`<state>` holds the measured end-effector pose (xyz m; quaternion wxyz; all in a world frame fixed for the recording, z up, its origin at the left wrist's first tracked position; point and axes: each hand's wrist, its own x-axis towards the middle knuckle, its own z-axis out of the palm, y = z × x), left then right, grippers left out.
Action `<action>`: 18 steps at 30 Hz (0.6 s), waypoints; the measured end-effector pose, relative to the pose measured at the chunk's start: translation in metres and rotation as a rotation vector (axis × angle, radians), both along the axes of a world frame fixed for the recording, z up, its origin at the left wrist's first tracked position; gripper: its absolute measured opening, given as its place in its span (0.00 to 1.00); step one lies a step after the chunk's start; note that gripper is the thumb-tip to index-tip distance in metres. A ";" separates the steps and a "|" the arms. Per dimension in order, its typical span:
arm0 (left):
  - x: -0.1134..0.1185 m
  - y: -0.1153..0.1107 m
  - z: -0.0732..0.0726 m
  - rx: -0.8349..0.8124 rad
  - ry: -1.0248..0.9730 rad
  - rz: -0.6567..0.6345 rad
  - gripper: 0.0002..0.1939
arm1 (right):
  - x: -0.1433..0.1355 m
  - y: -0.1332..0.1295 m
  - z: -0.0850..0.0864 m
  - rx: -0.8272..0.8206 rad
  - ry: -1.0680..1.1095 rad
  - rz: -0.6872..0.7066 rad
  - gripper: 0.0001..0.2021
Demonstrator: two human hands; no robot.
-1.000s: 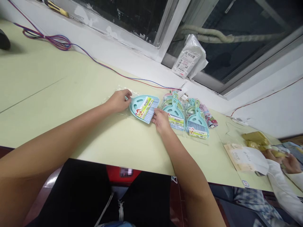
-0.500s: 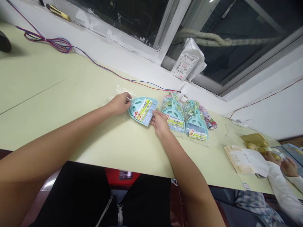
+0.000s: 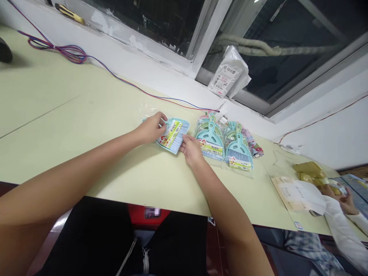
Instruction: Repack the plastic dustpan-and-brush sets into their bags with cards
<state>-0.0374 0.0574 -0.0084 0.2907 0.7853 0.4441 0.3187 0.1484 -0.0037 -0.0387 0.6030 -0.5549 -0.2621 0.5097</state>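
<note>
A light-blue dustpan and brush set, with a yellow-green printed label across it and clear plastic about it, is tilted between my hands just above or on the table. My left hand is closed at its upper left, with curled fingers over the handle end, which they mostly hide. At the lower right, my right hand pinches the bristle edge, thumb on top. Right beside that hand lies a pile of similar bagged dustpan sets. A second pile sits farther right.
Red and blue wire runs along the wall from a coil. A screwdriver and a white plastic package rest on the sill. On the right, a co-worker's hands handle something beside a white and beige bag.
My left hand has slid right, from the handle's end farther over the set. The set and my right hand have shifted slightly left.
</note>
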 end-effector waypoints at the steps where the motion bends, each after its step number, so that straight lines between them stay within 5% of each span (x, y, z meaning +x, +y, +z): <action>1: 0.001 -0.002 0.001 0.017 0.008 -0.010 0.15 | -0.001 0.000 0.000 0.001 0.005 0.005 0.10; 9: 0.009 -0.018 0.006 0.189 0.067 -0.066 0.14 | -0.014 -0.005 0.004 0.022 0.058 0.027 0.11; 18: 0.001 -0.022 0.023 0.157 0.105 -0.039 0.19 | -0.014 -0.004 0.002 -0.006 0.154 0.008 0.10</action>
